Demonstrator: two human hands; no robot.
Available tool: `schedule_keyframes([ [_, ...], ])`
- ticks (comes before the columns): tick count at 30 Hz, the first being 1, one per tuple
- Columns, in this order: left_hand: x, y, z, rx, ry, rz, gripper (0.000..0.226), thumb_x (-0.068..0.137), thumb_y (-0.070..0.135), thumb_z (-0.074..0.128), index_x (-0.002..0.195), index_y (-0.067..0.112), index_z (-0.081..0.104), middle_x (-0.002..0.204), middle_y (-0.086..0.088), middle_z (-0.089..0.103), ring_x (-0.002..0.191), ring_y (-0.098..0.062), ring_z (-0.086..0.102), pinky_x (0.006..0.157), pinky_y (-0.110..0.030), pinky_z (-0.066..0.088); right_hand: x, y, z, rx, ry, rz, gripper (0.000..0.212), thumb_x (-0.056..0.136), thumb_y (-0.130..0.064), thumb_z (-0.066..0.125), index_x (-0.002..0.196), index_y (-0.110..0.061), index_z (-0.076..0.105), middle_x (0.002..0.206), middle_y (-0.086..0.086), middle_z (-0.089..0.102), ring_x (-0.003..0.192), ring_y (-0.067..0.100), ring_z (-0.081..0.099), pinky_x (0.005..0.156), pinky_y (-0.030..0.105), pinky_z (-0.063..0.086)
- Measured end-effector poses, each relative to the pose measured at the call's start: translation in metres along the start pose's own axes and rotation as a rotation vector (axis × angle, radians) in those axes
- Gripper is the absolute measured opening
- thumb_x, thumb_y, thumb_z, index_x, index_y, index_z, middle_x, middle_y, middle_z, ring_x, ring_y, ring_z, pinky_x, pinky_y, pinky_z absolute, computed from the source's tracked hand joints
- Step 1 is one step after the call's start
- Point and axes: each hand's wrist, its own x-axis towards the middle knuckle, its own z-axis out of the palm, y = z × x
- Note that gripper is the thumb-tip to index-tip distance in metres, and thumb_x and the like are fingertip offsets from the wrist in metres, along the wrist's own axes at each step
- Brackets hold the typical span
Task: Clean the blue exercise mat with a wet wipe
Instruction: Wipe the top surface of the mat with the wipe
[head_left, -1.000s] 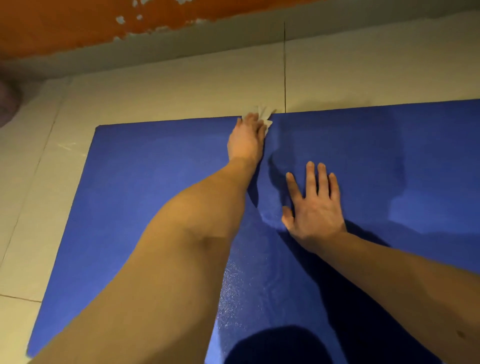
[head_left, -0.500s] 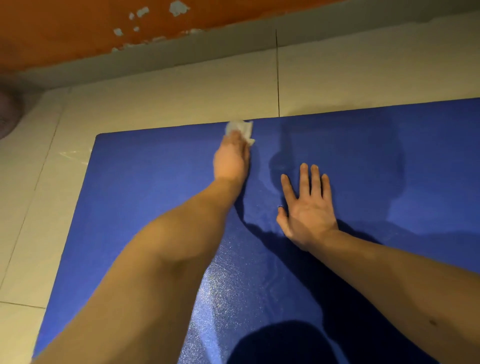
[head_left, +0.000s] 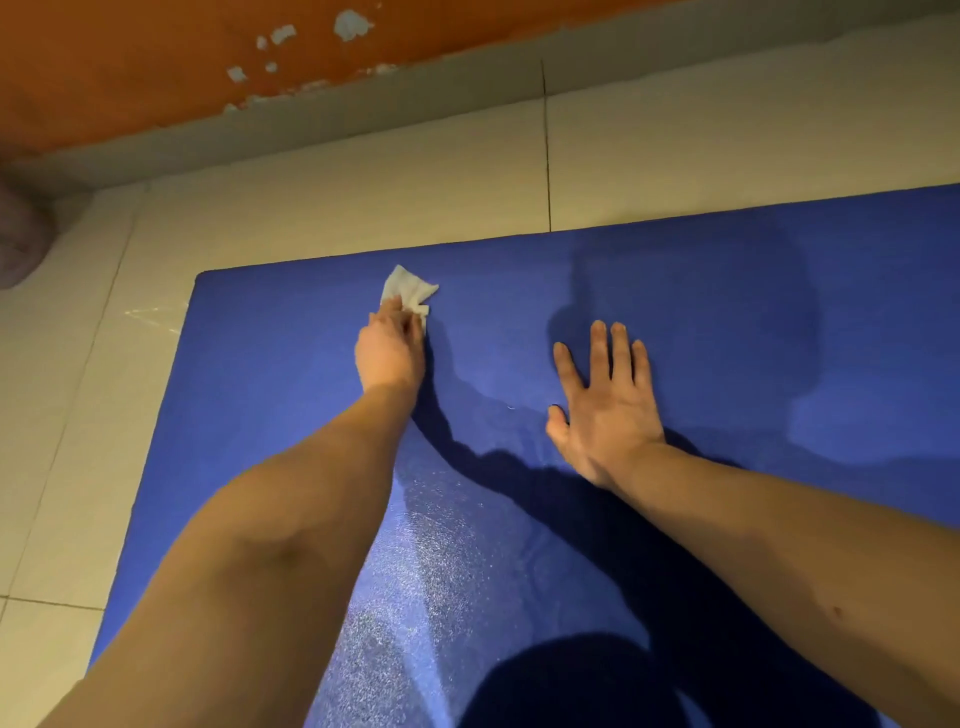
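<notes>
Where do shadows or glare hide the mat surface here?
Head view: warm, dim light; hard arm shadows cross the blue mat between the left hand and right hand; a rounded shadow darkens the bottom edge; speckled sheen glares at lower centre; the wipe looks sharp.

One blue exercise mat (head_left: 260, 389). One wet wipe (head_left: 408, 291), near the mat's far edge. Two hands on the mat: left hand (head_left: 390, 356), right hand (head_left: 605, 410). One grey lump (head_left: 21, 244) off its far-left corner.
</notes>
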Motion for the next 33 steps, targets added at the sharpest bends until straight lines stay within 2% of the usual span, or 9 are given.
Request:
schedule_keyframes([
  [4,-0.036,0.046,0.023,-0.269,-0.041,0.110,0.013,0.100,0.027,0.050,0.103,0.015,0.055,0.099,-0.006,0.066,0.075,-0.014,0.048,0.068,-0.024,0.036,0.000,-0.001,-0.002,-0.012,-0.016,0.004,0.075,0.101,-0.056,0.021,0.161,-0.022,-0.007,0.163,0.027,-0.017,0.150,0.047,-0.017,0.122,0.060,-0.003],
  [7,-0.073,0.078,0.042,-0.291,-0.162,0.327,0.032,0.103,0.024,0.050,0.132,0.014,0.061,0.143,-0.004,0.055,0.124,-0.012,0.050,0.102,-0.024,0.038,-0.001,-0.003,-0.002,-0.028,-0.005,0.011,0.076,0.101,-0.057,0.022,0.161,-0.021,-0.007,0.164,0.028,-0.016,0.151,0.047,-0.015,0.122,0.060,-0.001],
  [9,-0.078,0.079,0.045,-0.234,-0.202,0.364,0.039,0.105,0.028,0.049,0.142,0.016,0.055,0.155,0.001,0.043,0.149,-0.019,0.028,0.112,-0.027,0.032,-0.001,-0.003,-0.003,-0.033,0.003,0.015,0.077,0.100,-0.058,0.023,0.162,-0.021,-0.005,0.164,0.027,-0.014,0.151,0.047,-0.013,0.122,0.059,0.000],
  [16,-0.053,-0.006,0.008,-0.076,-0.026,0.171,0.031,0.103,0.036,0.047,0.126,0.019,0.062,0.126,-0.004,0.065,0.128,-0.038,0.052,0.075,-0.037,0.046,-0.003,0.010,-0.007,-0.016,-0.040,-0.038,0.076,0.101,-0.060,0.023,0.162,-0.024,-0.005,0.165,0.022,-0.016,0.152,0.043,-0.014,0.124,0.054,-0.002],
  [22,-0.086,0.023,0.010,-0.240,-0.024,0.087,0.017,0.103,0.024,0.050,0.100,0.010,0.060,0.112,-0.013,0.063,0.110,-0.038,0.061,0.081,-0.035,0.047,-0.009,0.031,-0.008,0.065,-0.056,-0.076,0.075,0.103,-0.054,0.028,0.162,-0.020,-0.002,0.166,0.018,-0.018,0.154,0.035,-0.017,0.125,0.049,-0.005],
  [24,-0.110,0.046,0.023,-0.309,-0.102,0.179,0.021,0.102,0.022,0.050,0.110,0.008,0.064,0.125,-0.014,0.062,0.123,-0.038,0.055,0.102,-0.041,0.046,-0.014,0.032,-0.007,0.078,-0.047,-0.063,0.074,0.103,-0.054,0.028,0.162,-0.019,-0.001,0.166,0.019,-0.016,0.154,0.035,-0.016,0.125,0.050,-0.005],
  [27,-0.137,0.062,0.032,-0.266,-0.222,0.325,0.036,0.105,0.019,0.049,0.137,0.006,0.058,0.153,-0.007,0.045,0.147,-0.024,0.032,0.120,-0.030,0.025,-0.021,0.031,-0.007,0.052,-0.063,-0.060,0.074,0.104,-0.053,0.027,0.162,-0.019,-0.003,0.166,0.019,-0.017,0.154,0.036,-0.015,0.125,0.050,-0.004],
  [30,-0.135,0.041,0.019,-0.238,-0.181,0.342,0.036,0.105,0.022,0.051,0.137,0.009,0.059,0.151,-0.004,0.048,0.146,-0.023,0.032,0.120,-0.029,0.026,-0.030,0.031,-0.008,0.027,-0.083,-0.063,0.073,0.104,-0.052,0.025,0.162,-0.018,-0.004,0.166,0.019,-0.017,0.154,0.036,-0.015,0.125,0.050,-0.004],
  [33,-0.118,-0.010,-0.003,-0.171,-0.075,0.153,0.034,0.103,0.028,0.052,0.133,0.016,0.062,0.143,-0.003,0.057,0.139,-0.033,0.043,0.100,-0.040,0.044,-0.041,0.034,-0.011,-0.006,-0.118,-0.074,0.071,0.105,-0.051,0.022,0.162,-0.017,-0.006,0.166,0.019,-0.016,0.154,0.035,-0.015,0.126,0.050,-0.004],
])
